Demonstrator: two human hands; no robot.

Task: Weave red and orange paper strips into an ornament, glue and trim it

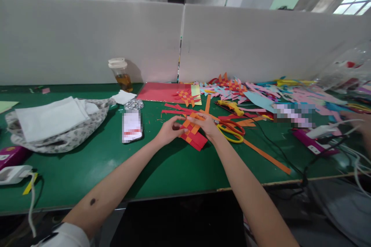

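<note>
Between my two hands is a piece of woven red and orange paper strips (193, 135), held just above the green table. My left hand (171, 129) pinches its left edge between thumb and fingers. On the upper right side, my right hand (206, 124) grips the same weave, its fingertips partly hidden behind the paper. Scissors with orange and yellow handles (236, 133) lie right beside my right hand. Loose red strips (175, 110) and a long orange strip (268, 157) rest on the table around the hands. A finished-looking woven paper fish (184, 95) lies on red sheets (153, 92) behind.
A yellow glue gun (233, 107) lies to the right, its black cord crossing the table. Pink and blue paper scraps (301, 94) pile up beyond. At left are a phone (131, 125), a lidded cup (121, 75) and a patterned cloth bag (66, 139). Another person's hand (359, 127) is at far right.
</note>
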